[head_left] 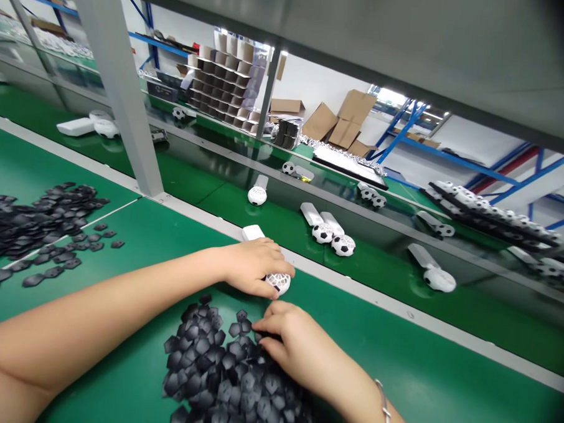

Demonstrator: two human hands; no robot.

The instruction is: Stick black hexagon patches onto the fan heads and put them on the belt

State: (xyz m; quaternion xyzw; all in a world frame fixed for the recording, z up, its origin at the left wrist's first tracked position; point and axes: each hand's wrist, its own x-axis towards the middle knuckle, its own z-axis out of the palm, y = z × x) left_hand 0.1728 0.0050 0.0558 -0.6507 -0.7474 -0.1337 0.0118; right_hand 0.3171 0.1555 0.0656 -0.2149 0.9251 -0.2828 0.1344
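My left hand [254,266] grips a small white fan with a round football-patterned head [279,281]; its white handle end [252,232] sticks out behind my fingers. It rests on the green table near the conveyor edge. My right hand [292,346] lies on a heap of black pentagon pieces [219,371] in front of me, fingertips pinching among them. Whether a piece is between the fingers I cannot tell.
A second pile of black pieces [33,219] lies at the left. The green conveyor belt [392,266] carries several football fans, such as a pair [332,235] and a white one [257,193]. A grey post [123,105] stands ahead left. A tray of fans [487,211] sits far right.
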